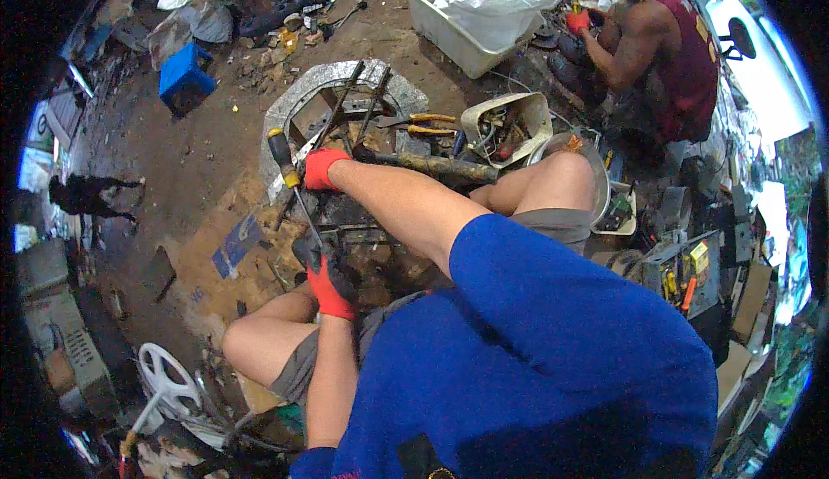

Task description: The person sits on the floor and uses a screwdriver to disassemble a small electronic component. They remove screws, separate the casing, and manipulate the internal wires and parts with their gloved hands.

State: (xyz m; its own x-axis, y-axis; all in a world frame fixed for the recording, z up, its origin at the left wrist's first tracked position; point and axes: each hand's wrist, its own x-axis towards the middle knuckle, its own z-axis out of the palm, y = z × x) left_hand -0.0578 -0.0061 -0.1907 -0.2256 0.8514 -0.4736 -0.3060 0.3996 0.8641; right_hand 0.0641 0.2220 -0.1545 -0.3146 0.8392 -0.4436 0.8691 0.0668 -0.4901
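My left hand (326,282), in a red and black glove, is closed at the lower end of a screwdriver (306,213). The screwdriver's yellow and black handle points up and away from me, beside my right hand (325,169). That hand wears a red glove too; its fingers are mostly hidden, so its grip is unclear. Just beyond it lies an angular, speckled grey metal frame (275,136) with dark metal bars (338,103) across it. Pliers with orange-yellow handles (433,119) rest to the right of the frame. A thick, dirty rod (440,166) lies beyond my right forearm.
A cream container of small parts (473,118) stands right of the pliers. Farther back is a large white bin (473,60) with a white sack. Another person (661,56) crouches at far right. A blue stool (185,79) and a dark dog (91,196) are at left.
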